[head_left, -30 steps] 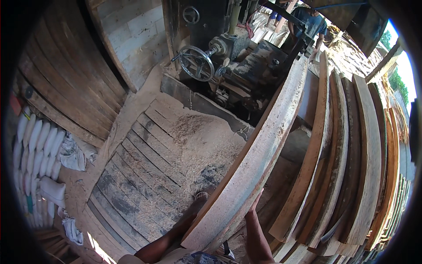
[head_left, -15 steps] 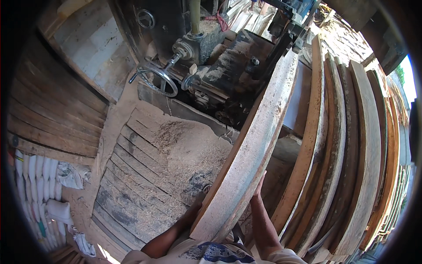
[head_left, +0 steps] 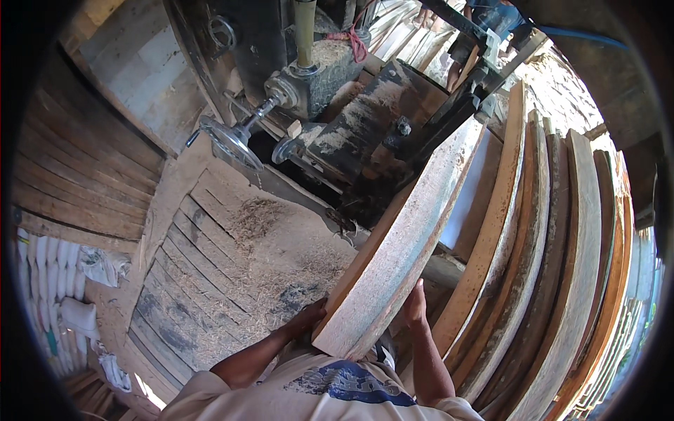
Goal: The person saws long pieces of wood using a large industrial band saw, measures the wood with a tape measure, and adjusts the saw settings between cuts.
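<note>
A long, thick timber plank (head_left: 404, 242) slopes away from my chest, its far end at the sawing machine (head_left: 393, 105). My left hand (head_left: 311, 317) grips the plank's left side near its close end; its fingers are partly hidden against the wood. On the opposite side, my right hand (head_left: 415, 303) holds the plank's right edge, thumb side up. The plank's broad upper face is pale and rough, with a darker streak along it.
Several long boards (head_left: 533, 281) lean side by side to my right. A metal handwheel (head_left: 232, 144) juts from the machine at front left. Sawdust (head_left: 274, 238) covers the slatted floor. White sacks (head_left: 60, 295) are stacked far left, and a person (head_left: 491, 17) is beyond the machine.
The plank's close end sits slightly farther from my body, and both hands are still on it. The whole view has shifted, with the machine and boards now lower in it.
</note>
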A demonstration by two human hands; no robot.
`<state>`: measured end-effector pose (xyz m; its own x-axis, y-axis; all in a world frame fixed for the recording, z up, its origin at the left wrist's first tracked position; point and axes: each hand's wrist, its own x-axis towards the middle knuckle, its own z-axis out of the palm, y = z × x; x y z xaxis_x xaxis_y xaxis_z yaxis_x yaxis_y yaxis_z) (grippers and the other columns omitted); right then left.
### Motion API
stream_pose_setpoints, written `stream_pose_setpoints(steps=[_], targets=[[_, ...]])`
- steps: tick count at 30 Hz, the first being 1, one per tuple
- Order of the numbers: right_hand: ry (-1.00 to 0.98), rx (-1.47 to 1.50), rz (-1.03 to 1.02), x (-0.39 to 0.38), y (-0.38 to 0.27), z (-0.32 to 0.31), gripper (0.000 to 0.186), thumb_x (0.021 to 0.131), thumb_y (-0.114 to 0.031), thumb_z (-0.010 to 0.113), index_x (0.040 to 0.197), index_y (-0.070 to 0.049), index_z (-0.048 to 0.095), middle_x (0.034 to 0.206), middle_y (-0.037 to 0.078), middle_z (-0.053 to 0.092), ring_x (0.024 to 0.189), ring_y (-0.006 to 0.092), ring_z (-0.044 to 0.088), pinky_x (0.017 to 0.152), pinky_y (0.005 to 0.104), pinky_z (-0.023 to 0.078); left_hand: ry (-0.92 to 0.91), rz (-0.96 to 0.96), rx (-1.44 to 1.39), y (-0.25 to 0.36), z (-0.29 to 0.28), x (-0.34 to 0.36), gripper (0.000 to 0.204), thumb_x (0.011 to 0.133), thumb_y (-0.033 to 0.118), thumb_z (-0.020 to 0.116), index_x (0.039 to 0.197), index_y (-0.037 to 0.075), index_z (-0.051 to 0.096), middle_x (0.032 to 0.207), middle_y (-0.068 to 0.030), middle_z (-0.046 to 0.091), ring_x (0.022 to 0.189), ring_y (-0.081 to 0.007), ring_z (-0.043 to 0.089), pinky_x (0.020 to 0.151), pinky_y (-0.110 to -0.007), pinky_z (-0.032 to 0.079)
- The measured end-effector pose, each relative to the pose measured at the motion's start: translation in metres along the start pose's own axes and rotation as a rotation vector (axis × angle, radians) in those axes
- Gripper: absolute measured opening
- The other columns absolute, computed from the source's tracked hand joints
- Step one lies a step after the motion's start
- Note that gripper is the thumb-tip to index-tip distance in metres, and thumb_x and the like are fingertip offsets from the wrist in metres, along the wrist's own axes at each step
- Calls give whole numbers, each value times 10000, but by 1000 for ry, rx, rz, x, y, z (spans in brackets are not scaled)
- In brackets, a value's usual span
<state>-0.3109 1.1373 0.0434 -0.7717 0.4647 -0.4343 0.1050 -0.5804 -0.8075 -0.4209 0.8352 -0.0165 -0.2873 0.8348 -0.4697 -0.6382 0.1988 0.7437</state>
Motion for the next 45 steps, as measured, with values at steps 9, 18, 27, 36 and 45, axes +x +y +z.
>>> stream_pose_setpoints(steps=[9,18,27,36,45], targets=[[-370,-772,140,-22,-77,-17,623,745,-342,807,1232,-14,599,1066,92,678,973,137,600,874,293,466,541,441,825,112,43,45,356,648,289,822,832,50,633,806,-115,630,758,-261,648,678,-357,522],[18,-335,-27,35,-85,-15,729,760,-326,797,1295,79,511,1201,90,622,1087,143,558,971,296,410,730,755,786,169,53,169,679,489,553,875,641,75,418,577,-25,417,501,-158,416,462,-337,357],[232,-286,-333,131,-103,-35,506,913,-308,650,1274,34,555,1057,26,655,911,80,558,827,227,433,830,589,643,245,98,230,528,668,431,838,728,64,463,631,-34,473,566,-167,444,532,-355,403],[114,17,-163,218,-166,-70,624,997,-460,305,1393,10,409,1450,111,413,1350,188,323,1092,350,170,1051,427,444,179,73,149,318,788,261,743,759,32,526,649,-50,539,585,-143,500,545,-331,439],[36,80,-75,279,-211,-87,794,921,-652,174,1501,-112,222,1593,64,77,1462,294,-46,1083,554,-178,1146,336,388,174,79,107,306,805,254,722,763,29,520,656,-61,543,583,-148,504,549,-326,441]])
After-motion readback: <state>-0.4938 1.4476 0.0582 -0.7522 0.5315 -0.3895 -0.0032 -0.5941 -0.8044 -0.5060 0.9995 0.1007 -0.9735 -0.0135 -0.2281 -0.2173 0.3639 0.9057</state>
